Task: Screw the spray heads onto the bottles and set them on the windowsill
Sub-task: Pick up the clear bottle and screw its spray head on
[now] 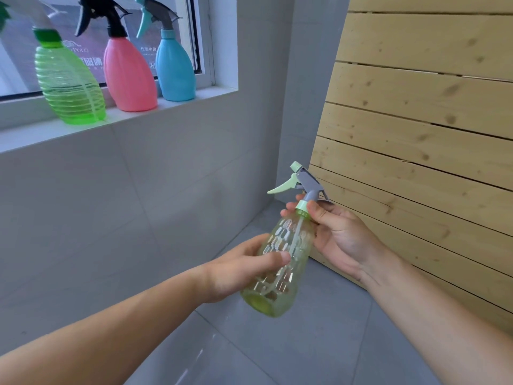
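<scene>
A clear yellow-green bottle (280, 270) with a faceted pattern is held tilted in mid air, its base toward me. My left hand (241, 269) wraps around its body. A grey spray head with a pale green trigger and collar (304, 187) sits on the bottle's neck. My right hand (337, 234) pinches the green collar between thumb and fingers. On the white windowsill (177, 105) at upper left stand a green ribbed bottle (69, 87), a pink bottle (129, 76) and a blue bottle (175, 70), each upright with a spray head on.
A slatted pale wood panel (416, 120) leans at the right, close behind my right hand. Grey tiled wall (138, 195) runs below the sill and grey floor tiles (291, 351) lie beneath my arms. The window glass (91, 40) is behind the three bottles.
</scene>
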